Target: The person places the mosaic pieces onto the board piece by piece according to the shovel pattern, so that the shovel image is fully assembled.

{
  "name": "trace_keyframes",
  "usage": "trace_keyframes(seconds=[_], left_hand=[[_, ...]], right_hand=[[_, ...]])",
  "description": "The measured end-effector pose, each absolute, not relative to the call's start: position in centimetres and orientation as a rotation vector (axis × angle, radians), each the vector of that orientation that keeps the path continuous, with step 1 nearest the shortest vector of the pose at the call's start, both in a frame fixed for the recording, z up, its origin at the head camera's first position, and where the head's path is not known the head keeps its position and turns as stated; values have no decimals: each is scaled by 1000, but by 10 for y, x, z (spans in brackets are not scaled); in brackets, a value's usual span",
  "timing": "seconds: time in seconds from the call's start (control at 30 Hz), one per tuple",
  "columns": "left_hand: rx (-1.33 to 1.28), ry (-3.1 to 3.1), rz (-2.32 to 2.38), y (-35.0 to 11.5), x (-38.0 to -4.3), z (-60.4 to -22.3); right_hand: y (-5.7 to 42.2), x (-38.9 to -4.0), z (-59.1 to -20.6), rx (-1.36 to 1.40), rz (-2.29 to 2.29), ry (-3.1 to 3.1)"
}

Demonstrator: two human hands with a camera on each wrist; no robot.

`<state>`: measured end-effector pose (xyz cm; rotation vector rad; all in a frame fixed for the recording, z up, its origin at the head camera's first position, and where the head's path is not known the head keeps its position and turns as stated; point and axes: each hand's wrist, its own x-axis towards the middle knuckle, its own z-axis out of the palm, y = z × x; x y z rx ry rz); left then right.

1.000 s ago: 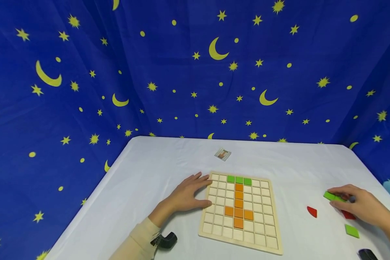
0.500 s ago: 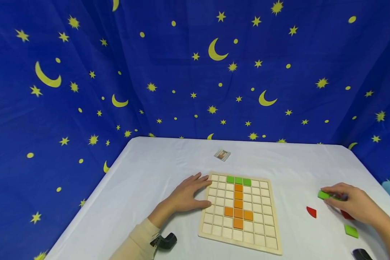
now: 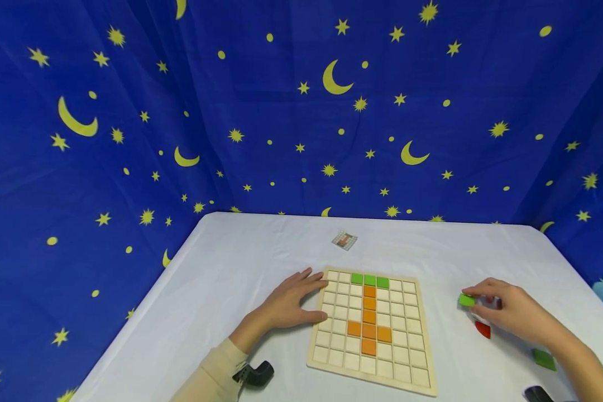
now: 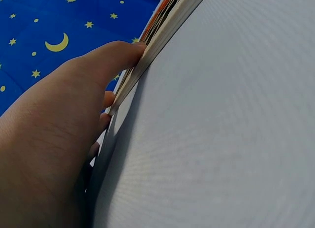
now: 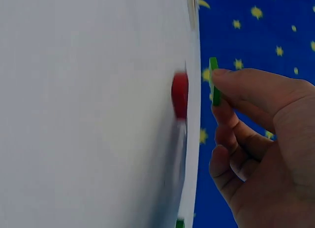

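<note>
My left hand (image 3: 293,298) rests at the left edge of a wooden grid board (image 3: 314,357), its fingers and thumb touching the rim. In the board's cells lie a row of green square tiles (image 3: 369,280) at the far edge and several orange tiles (image 3: 369,316) in a cross below. Right of the board, my right hand (image 3: 512,307) pinches a green tile (image 5: 215,81) between thumb and fingertips, raised off the table. A red rounded tile (image 3: 482,329) lies just below that hand. Another green tile (image 3: 544,359) lies in the forearm's shadow.
A small card (image 3: 344,240) with a printed grid lies beyond the board on the white table (image 3: 251,251). Black wrist devices (image 3: 255,374) show near both wrists. A blue curtain (image 3: 301,111) with yellow moons and stars hangs behind the table.
My right hand has moved left toward the board, carrying the green tile away from the right-hand pieces. A red piece that showed beneath it is now hidden. My left hand has stayed put.
</note>
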<state>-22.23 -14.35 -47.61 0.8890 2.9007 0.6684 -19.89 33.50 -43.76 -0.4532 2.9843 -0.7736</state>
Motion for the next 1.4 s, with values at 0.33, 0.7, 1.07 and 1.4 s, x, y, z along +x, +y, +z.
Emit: trace_keyframes(seconds=[0.33,0.7,1.07,1.4], left_hand=[[902,2906,660,-143,-223,-479],[901,2906,665,-144,-222,-477],[897,2908,660,-143,-223,-479],[897,2907,659,-143,-224,-480]], right_hand=[[297,-198,-439,-643,-827,2928],[265,-199,-439,-796,-933,2795],[238,-197,-439,-937,-994,2720],[221,-192,-441,-1077,-1057,2622]])
